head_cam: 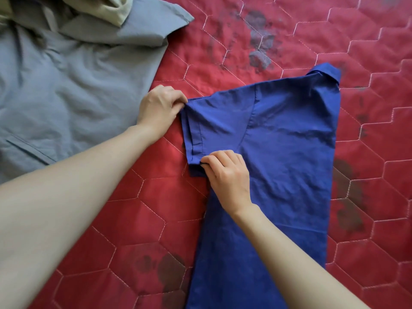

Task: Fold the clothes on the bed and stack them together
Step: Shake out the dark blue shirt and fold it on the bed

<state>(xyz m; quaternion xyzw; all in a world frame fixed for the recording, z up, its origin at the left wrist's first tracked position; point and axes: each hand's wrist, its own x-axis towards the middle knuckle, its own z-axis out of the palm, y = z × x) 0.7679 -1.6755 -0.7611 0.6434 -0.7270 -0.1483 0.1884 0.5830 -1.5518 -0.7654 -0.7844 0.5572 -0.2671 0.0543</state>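
The sleeve cuff [193,139] of the blue shirt [278,163] was pinched at its far corner by the left hand [159,108] and at its near corner by the right hand [227,175]. The shirt was laid, folded lengthwise it seemed, mid-bed on the red quilt [145,208], with a grey garment [66,81] heaped toward the far left corner.

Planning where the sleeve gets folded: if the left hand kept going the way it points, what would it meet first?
Probably the blue shirt: the left hand already pinches the sleeve's upper corner, pointing right across it.
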